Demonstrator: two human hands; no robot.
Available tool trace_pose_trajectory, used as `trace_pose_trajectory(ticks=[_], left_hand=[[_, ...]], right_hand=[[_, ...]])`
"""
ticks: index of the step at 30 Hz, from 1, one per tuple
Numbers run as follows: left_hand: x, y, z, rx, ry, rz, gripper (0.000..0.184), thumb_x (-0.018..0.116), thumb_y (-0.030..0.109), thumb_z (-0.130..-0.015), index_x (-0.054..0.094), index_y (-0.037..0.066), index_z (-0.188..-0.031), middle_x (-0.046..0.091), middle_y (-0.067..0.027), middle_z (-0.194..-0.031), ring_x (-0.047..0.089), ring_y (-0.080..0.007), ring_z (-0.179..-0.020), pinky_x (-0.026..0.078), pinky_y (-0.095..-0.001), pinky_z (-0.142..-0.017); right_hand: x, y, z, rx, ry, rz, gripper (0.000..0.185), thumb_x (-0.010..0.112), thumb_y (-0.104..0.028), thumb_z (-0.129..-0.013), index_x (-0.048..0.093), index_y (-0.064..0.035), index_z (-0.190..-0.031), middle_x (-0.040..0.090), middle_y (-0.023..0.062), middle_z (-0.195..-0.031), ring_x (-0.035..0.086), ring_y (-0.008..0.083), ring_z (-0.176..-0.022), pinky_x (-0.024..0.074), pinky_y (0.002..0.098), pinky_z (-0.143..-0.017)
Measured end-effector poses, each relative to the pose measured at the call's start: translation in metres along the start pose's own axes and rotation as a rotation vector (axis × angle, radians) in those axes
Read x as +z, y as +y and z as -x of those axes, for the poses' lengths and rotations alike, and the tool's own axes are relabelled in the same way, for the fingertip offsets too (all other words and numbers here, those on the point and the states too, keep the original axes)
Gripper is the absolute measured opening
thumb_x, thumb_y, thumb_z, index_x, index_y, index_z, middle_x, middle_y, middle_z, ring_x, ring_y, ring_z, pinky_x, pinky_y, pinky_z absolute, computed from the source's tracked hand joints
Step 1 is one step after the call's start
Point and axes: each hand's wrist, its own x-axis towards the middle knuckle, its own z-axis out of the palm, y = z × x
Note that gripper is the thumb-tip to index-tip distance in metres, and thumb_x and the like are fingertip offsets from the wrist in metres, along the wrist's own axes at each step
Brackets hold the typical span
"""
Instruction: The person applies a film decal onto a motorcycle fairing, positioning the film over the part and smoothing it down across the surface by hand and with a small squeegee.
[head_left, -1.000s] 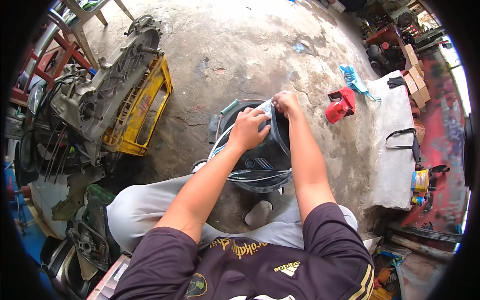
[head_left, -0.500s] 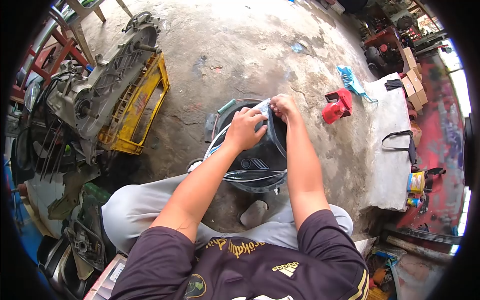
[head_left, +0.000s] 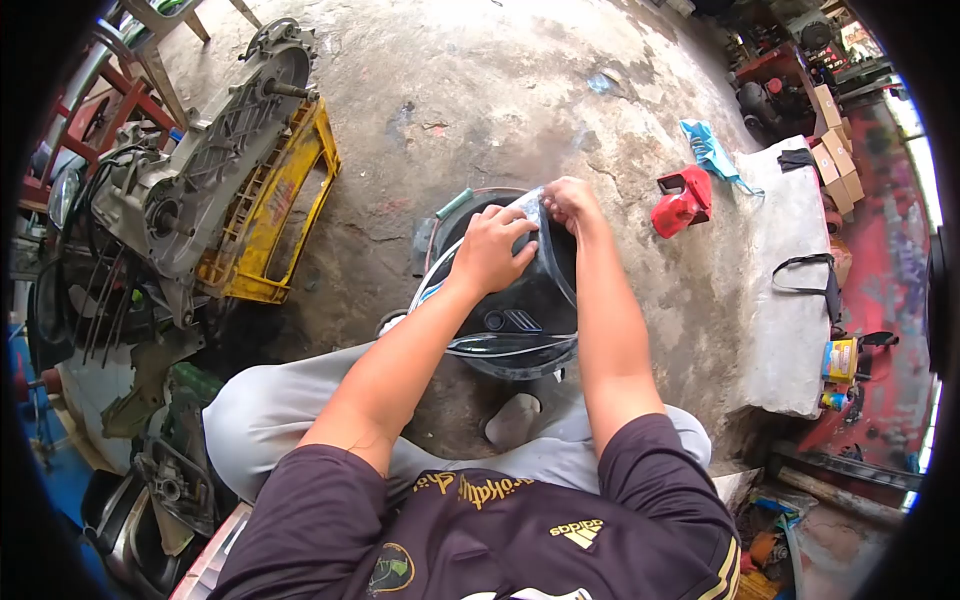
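A glossy black plastic panel (head_left: 545, 275) with a small round mark and slanted slots lies across a round black tub (head_left: 500, 368) between my legs. My left hand (head_left: 492, 250) rests on the panel, its fingers apart and slightly bent, thumb spread toward me. Just beyond those fingertips is a pale, shiny patch (head_left: 530, 204) at the panel's far tip. At that same tip my right hand (head_left: 570, 203) is closed in a pinch; what its fingers hold is hidden. A pale cable (head_left: 428, 280) curves along the tub's left side, beside a teal-handled tool (head_left: 454, 204).
To the left a large metal engine casing (head_left: 215, 165) leans on a yellow crate (head_left: 290, 215). A red plastic piece (head_left: 682, 202) and a blue cloth (head_left: 712, 155) lie on the right, near a pale ledge (head_left: 785, 340). Cardboard boxes (head_left: 835, 150) stand behind it.
The view has shifted slightly. Both hands stay at the panel's far tip; the right hand's fingers have turned a little, and the panel has tilted slightly.
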Motion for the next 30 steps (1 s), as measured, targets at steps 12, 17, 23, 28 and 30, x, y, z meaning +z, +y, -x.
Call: trace_pose_trajectory(ticks=[12, 17, 23, 28, 30], left_hand=[[-0.001, 0.002, 0.000, 0.021, 0.020, 0.001, 0.027, 0.078, 0.023, -0.088, 0.078, 0.013, -0.113, 0.073, -0.0080, -0.122, 0.064, -0.0315, -0.121, 0.048, -0.0459, -0.105], [-0.001, 0.001, -0.006, 0.045, 0.049, 0.005, 0.027, 0.079, 0.023, -0.088, 0.078, 0.012, -0.112, 0.073, -0.0085, -0.121, 0.064, -0.0324, -0.120, 0.048, -0.0462, -0.105], [-0.001, 0.003, -0.002, 0.029, 0.031, 0.015, 0.026, 0.079, 0.022, -0.087, 0.078, 0.012, -0.111, 0.073, -0.0086, -0.120, 0.064, -0.0325, -0.119, 0.049, -0.0460, -0.105], [-0.002, 0.003, -0.002, 0.026, 0.025, 0.030, 0.026, 0.079, 0.021, -0.087, 0.078, 0.012, -0.111, 0.073, -0.0080, -0.120, 0.064, -0.0325, -0.119, 0.049, -0.0458, -0.105], [-0.002, 0.003, -0.003, 0.029, 0.020, 0.033, 0.026, 0.079, 0.021, -0.087, 0.078, 0.012, -0.111, 0.073, -0.0081, -0.120, 0.064, -0.0324, -0.119, 0.049, -0.0457, -0.105]], right_hand=[[0.001, 0.007, -0.018, 0.010, 0.017, -0.063, 0.007, 0.067, -0.002, -0.091, 0.070, -0.0002, -0.085, 0.066, 0.0095, -0.067, 0.054, 0.0139, -0.048, 0.0394, 0.0312, -0.040], [-0.001, -0.002, -0.027, 0.080, -0.034, 0.163, 0.013, 0.066, -0.006, -0.092, 0.069, -0.0019, -0.080, 0.064, 0.0078, -0.066, 0.054, 0.0139, -0.048, 0.0382, 0.0311, -0.040], [0.008, -0.005, -0.003, 0.023, 0.029, -0.088, 0.014, 0.066, -0.002, -0.089, 0.068, -0.0030, -0.075, 0.063, 0.0082, -0.062, 0.052, 0.0144, -0.046, 0.0386, 0.0322, -0.041], [0.013, -0.010, -0.009, 0.049, 0.038, 0.117, 0.006, 0.065, -0.004, -0.093, 0.067, -0.0035, -0.087, 0.062, 0.0048, -0.069, 0.052, 0.0108, -0.050, 0.0364, 0.0286, -0.041], [0.011, 0.000, -0.005, 0.018, 0.047, 0.118, 0.007, 0.065, -0.004, -0.093, 0.067, -0.0037, -0.087, 0.061, 0.0044, -0.068, 0.051, 0.0107, -0.050, 0.0361, 0.0282, -0.041]])
